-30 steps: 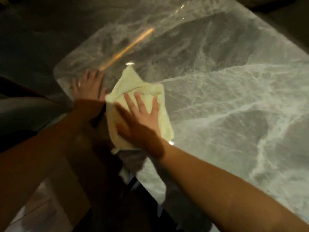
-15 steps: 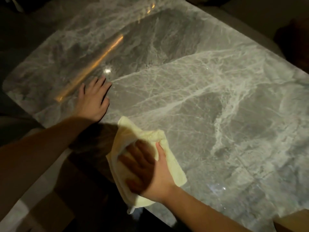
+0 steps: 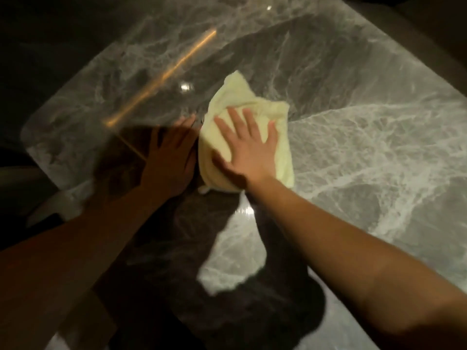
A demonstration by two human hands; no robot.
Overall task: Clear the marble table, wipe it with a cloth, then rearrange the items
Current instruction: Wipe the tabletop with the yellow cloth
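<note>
On marble table (image 3: 366,152), left of centre: cloth (image 3: 242,97) lies bunched but flat on the stone, well inside the edges.
Right hand (image 3: 249,145): palm down on the cloth's near half, fingers straight and spread, pressing, not pinching; the working hand, I judge.
Left hand (image 3: 169,160): flat on bare stone just beside the cloth's left edge, fingers straight and fairly close together, holding nothing; likely a brace. Blur and shadow hide whether it touches the cloth.
Cloth long axis: runs away from me, tip leaning slightly left; the free flap extends beyond the right fingertips.
Open stone: the widest stretch lies to the right of the cloth; the left side is blocked by the left hand.
Step in hand: wiping, I judge; rearranging not yet begun.
Next move: I would sweep rightward or away, keeping palm pressure even so the far flap does not fold under.
</note>
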